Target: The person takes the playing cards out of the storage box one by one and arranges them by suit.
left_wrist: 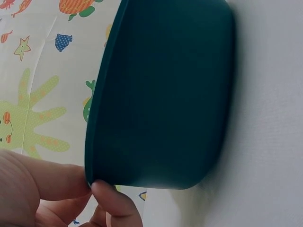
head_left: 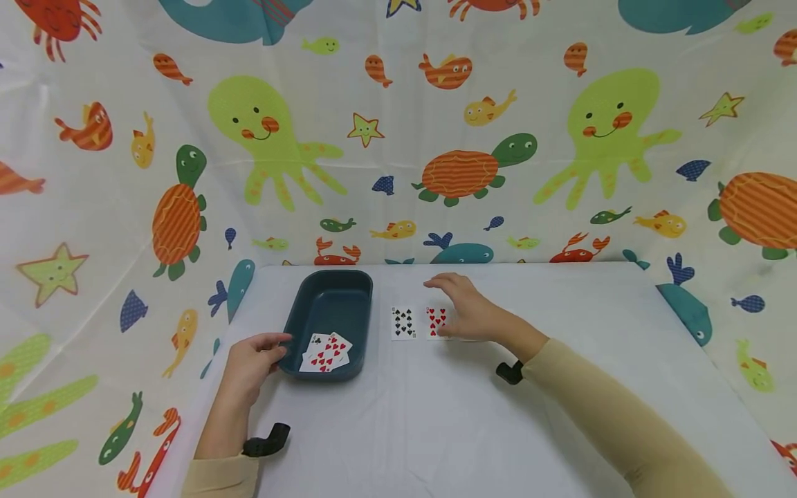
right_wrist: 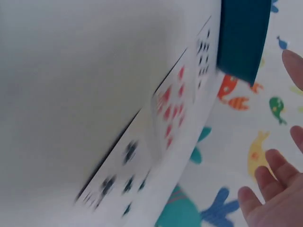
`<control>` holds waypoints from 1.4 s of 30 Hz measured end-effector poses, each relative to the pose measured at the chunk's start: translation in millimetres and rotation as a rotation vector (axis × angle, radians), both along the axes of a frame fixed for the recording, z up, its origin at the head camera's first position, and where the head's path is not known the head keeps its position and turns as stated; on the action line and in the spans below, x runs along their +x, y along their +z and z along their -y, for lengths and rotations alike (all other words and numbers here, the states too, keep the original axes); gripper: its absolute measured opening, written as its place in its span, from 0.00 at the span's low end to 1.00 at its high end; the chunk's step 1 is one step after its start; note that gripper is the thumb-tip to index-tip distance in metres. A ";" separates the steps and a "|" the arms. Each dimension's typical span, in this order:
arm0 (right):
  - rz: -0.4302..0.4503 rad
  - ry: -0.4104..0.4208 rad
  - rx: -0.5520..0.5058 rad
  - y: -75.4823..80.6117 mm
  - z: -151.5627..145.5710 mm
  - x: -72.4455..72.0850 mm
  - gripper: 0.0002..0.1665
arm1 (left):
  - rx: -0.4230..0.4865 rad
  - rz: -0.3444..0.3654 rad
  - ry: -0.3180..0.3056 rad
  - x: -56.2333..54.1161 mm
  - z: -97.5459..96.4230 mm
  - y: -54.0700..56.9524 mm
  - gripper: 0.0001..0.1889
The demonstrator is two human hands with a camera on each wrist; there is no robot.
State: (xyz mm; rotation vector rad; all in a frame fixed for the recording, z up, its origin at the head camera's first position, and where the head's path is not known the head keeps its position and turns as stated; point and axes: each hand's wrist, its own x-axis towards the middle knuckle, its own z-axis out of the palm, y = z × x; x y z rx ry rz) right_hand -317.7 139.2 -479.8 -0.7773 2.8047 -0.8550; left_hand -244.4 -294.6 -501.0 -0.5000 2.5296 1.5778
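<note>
A dark teal tray (head_left: 363,311) stands on the white table, and my left hand (head_left: 250,363) pinches its left rim between thumb and fingers. The left wrist view shows that grip at the tray's corner (left_wrist: 156,118). Inside the tray lies a small overlapping pile of playing cards (head_left: 326,354), a hearts card on top. To its right, a spades card (head_left: 403,324) and a hearts card (head_left: 435,319) lie face up in a row. Over the row hovers my right hand (head_left: 476,311), fingers spread and holding nothing. It mostly hides a third card (right_wrist: 125,172), black-suited and blurred.
A white cloth (head_left: 398,429) covers the table. Behind it and at the sides hangs a curtain (head_left: 398,152) printed with sea animals. Dark wrist-worn devices show at the left wrist (head_left: 268,440) and right wrist (head_left: 510,373).
</note>
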 end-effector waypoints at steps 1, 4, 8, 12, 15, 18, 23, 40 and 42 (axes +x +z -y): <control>-0.005 0.014 0.002 1.1 8.2 -0.4 0.57 | 0.000 -0.002 -0.001 0.0 0.0 -0.3 0.18; -0.018 0.055 0.001 3.1 31.6 0.2 0.57 | 0.000 -0.002 0.000 0.5 -0.5 -0.7 0.18; -0.048 0.089 0.016 3.3 60.4 1.7 0.57 | 0.000 0.001 0.000 0.2 -1.1 -1.2 0.18; -0.075 0.102 0.029 4.9 86.5 2.2 0.57 | 0.002 0.010 0.000 -0.5 -1.3 -1.5 0.18; -0.099 0.112 0.042 6.2 103.6 2.2 0.57 | 0.000 0.013 0.000 -0.7 -1.2 -0.7 0.18; -0.117 0.121 0.058 7.8 120.8 3.1 0.58 | -0.006 0.013 0.000 -0.6 -1.0 0.4 0.19; -0.128 0.132 0.085 10.6 148.9 6.3 0.58 | -0.003 0.021 -0.001 -0.5 -0.5 1.3 0.19; -0.206 0.183 0.404 -9.7 212.0 16.4 0.49 | -0.004 -0.005 -0.015 0.5 -0.3 1.3 0.19; -0.202 0.191 0.431 -11.3 213.3 15.3 0.47 | -0.003 -0.005 -0.016 0.4 -0.8 1.4 0.19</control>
